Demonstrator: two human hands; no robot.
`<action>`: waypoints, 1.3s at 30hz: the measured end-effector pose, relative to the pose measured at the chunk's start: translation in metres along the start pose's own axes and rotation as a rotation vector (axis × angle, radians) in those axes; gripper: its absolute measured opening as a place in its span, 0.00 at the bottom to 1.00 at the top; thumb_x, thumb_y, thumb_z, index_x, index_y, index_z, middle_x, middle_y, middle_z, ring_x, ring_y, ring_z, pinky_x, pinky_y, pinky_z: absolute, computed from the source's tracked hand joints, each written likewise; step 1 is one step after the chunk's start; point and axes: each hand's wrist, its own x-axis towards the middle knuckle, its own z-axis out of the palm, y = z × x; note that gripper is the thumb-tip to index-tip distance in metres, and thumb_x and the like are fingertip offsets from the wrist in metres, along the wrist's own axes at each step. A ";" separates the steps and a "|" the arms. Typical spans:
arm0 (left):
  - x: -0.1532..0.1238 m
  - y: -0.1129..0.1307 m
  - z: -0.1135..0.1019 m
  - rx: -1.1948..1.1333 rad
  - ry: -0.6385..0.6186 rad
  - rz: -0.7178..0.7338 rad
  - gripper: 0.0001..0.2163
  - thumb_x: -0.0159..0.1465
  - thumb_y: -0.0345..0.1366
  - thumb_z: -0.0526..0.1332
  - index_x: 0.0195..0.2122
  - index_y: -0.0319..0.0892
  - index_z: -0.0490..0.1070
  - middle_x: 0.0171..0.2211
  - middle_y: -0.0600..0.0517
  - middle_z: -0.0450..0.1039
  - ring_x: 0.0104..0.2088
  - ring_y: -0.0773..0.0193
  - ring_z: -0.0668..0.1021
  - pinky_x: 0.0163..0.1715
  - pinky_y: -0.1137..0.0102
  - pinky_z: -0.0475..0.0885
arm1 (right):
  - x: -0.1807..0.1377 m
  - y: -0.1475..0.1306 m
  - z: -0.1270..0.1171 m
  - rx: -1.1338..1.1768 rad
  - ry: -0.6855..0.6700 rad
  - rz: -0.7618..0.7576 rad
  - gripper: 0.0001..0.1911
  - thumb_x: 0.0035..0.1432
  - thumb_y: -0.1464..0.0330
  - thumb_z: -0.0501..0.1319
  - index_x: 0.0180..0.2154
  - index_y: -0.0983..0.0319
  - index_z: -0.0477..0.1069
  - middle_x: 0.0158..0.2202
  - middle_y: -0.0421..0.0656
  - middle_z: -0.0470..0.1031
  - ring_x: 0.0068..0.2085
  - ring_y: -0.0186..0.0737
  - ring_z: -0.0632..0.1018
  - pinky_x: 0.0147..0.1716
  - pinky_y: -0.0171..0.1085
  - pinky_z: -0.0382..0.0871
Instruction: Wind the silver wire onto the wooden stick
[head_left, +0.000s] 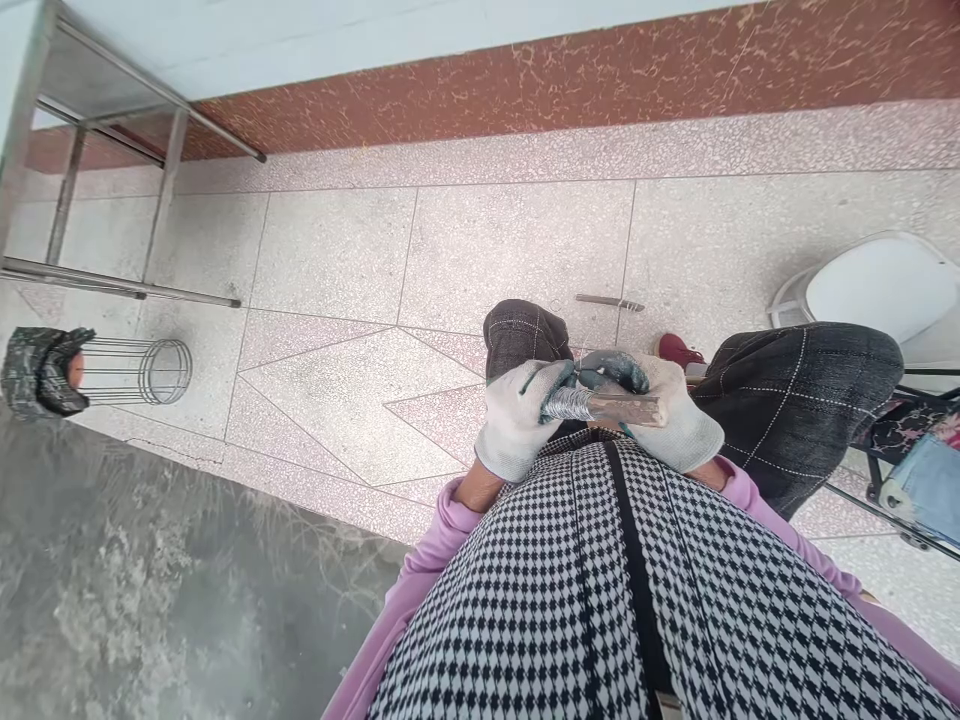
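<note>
Both my hands wear white knit gloves with dark green coated fingers and are close together above my lap. My left hand [517,418] is wrapped round the wire-wound end of a short wooden stick [626,408]. Silvery thin wire [568,403] is coiled tightly round that end. The bare end of the stick points right, lying across my right hand [675,415]. The right hand's fingers are curled in toward the left fingertips, apparently pinching the wire; what is between them is too small to make out.
A slim metal tool [609,301] lies on the tiled floor beyond my knees. At left, a camouflage cap [41,370] sits against a wire cage frame [166,371], below a metal-legged stand [172,170]. At right are a white stool [877,285] and a folding chair [919,490].
</note>
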 end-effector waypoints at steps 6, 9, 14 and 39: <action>0.000 -0.009 -0.001 0.200 -0.033 0.136 0.18 0.75 0.45 0.57 0.52 0.41 0.83 0.35 0.46 0.80 0.34 0.58 0.80 0.36 0.66 0.71 | 0.003 0.008 0.004 -0.052 0.020 0.027 0.09 0.62 0.66 0.63 0.37 0.62 0.82 0.36 0.43 0.83 0.35 0.37 0.82 0.36 0.34 0.77; 0.001 -0.009 -0.003 0.211 -0.026 0.166 0.19 0.76 0.47 0.57 0.51 0.41 0.83 0.33 0.46 0.79 0.32 0.58 0.79 0.34 0.66 0.69 | 0.002 0.002 0.001 -0.064 -0.018 0.029 0.10 0.64 0.66 0.62 0.40 0.62 0.81 0.40 0.44 0.83 0.39 0.39 0.83 0.40 0.36 0.78; 0.001 -0.003 -0.003 0.076 0.037 0.113 0.19 0.74 0.48 0.61 0.52 0.39 0.83 0.35 0.46 0.80 0.34 0.58 0.80 0.37 0.66 0.72 | -0.002 -0.010 -0.003 -0.059 -0.079 0.008 0.09 0.65 0.64 0.63 0.41 0.61 0.81 0.45 0.45 0.84 0.44 0.42 0.85 0.45 0.39 0.80; -0.001 0.015 0.003 -0.392 -0.001 -0.337 0.12 0.67 0.35 0.69 0.51 0.46 0.82 0.43 0.50 0.82 0.41 0.60 0.83 0.46 0.66 0.78 | -0.007 -0.003 -0.005 -0.416 -0.045 -0.043 0.16 0.68 0.64 0.64 0.53 0.64 0.81 0.47 0.48 0.84 0.48 0.53 0.86 0.51 0.53 0.80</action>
